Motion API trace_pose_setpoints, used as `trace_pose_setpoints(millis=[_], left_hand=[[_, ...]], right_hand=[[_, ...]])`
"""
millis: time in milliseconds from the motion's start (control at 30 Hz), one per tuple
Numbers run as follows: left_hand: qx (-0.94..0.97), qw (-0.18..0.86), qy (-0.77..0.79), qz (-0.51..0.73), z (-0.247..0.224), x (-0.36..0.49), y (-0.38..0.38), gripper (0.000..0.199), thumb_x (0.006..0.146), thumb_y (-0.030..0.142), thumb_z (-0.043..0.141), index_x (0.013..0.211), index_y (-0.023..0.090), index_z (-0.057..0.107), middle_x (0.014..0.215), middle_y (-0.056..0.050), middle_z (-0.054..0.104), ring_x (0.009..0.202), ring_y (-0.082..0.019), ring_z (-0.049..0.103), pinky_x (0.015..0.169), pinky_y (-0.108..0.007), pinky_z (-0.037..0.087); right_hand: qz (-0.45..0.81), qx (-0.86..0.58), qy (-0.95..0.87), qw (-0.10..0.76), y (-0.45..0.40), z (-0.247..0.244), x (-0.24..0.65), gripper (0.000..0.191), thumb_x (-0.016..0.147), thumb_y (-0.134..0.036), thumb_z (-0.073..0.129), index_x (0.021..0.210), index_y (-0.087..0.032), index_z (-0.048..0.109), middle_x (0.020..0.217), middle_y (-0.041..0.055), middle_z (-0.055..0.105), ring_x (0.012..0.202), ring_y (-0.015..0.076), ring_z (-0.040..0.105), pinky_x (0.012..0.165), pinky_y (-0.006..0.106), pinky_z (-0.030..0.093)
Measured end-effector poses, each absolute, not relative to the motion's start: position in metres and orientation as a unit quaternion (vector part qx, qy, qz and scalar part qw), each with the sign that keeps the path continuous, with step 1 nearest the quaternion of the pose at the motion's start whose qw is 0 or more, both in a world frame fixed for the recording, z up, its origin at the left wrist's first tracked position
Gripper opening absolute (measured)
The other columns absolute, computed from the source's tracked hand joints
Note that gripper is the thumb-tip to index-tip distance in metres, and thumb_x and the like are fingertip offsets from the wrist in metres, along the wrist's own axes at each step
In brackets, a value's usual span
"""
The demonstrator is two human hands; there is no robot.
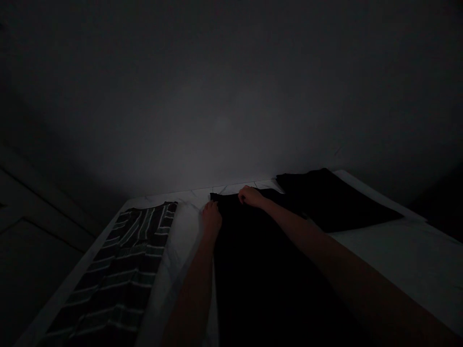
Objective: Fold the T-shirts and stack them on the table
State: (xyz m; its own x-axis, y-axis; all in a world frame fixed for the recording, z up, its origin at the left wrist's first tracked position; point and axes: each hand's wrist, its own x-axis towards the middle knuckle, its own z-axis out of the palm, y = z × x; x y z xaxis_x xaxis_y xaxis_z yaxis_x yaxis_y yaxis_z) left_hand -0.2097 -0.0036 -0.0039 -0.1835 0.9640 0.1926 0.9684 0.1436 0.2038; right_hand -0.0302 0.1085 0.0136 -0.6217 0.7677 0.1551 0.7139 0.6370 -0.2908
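A long black cloth point(264, 279) lies flat down the middle of a pale surface point(184, 226). At its far left corner is my left hand point(211, 217), its fingers on the edge of the cloth; the dim light hides whether they pinch it. My right hand point(250, 196) is closed at the far edge of the same cloth, a little to the right, with its fingers curled onto the fabric. Both forearms reach forward, the right one across the black cloth.
A striped dark garment point(123, 270) lies flat at the left. Another black folded cloth point(336, 200) lies at the far right. Behind the surface stands a plain grey wall point(224, 96). Panelled furniture point(36, 241) is dimly visible at the left.
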Motion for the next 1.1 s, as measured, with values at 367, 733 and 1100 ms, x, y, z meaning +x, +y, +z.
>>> trace_pose_setpoints(millis=[367,733,1100], left_hand=[[-0.688,0.036,-0.714,-0.128,-0.033,-0.213,0.000,0.047,0.099,0.024,0.038,0.144,0.016,0.048,0.156,-0.012,0.037,0.144,-0.029,0.034,0.117,-0.045,0.030],[-0.684,0.030,-0.717,-0.131,-0.029,-0.208,-0.004,0.047,0.100,0.039,0.037,0.145,0.029,0.048,0.157,-0.010,0.035,0.146,-0.031,0.030,0.116,-0.051,0.029],[-0.686,0.036,-0.715,-0.132,-0.034,-0.208,-0.003,0.049,0.100,0.043,0.036,0.146,0.027,0.047,0.157,-0.012,0.035,0.146,-0.032,0.030,0.117,-0.050,0.026]], right_hand=[[0.083,-0.284,-0.938,0.180,0.032,0.020,-0.052,0.024,0.086,-0.028,0.063,0.109,-0.021,0.069,0.116,0.0090,0.067,0.108,0.0225,0.059,0.096,0.035,0.041],[0.036,-0.434,-0.889,0.145,-0.009,0.012,-0.030,0.020,0.093,-0.035,0.056,0.095,-0.021,0.070,0.100,0.0108,0.068,0.094,0.0246,0.063,0.085,0.036,0.045],[0.199,-0.608,-0.733,0.232,0.056,-0.013,-0.043,0.029,0.081,-0.030,0.072,0.104,-0.017,0.060,0.104,0.0122,0.068,0.100,0.0258,0.066,0.085,0.036,0.050]])
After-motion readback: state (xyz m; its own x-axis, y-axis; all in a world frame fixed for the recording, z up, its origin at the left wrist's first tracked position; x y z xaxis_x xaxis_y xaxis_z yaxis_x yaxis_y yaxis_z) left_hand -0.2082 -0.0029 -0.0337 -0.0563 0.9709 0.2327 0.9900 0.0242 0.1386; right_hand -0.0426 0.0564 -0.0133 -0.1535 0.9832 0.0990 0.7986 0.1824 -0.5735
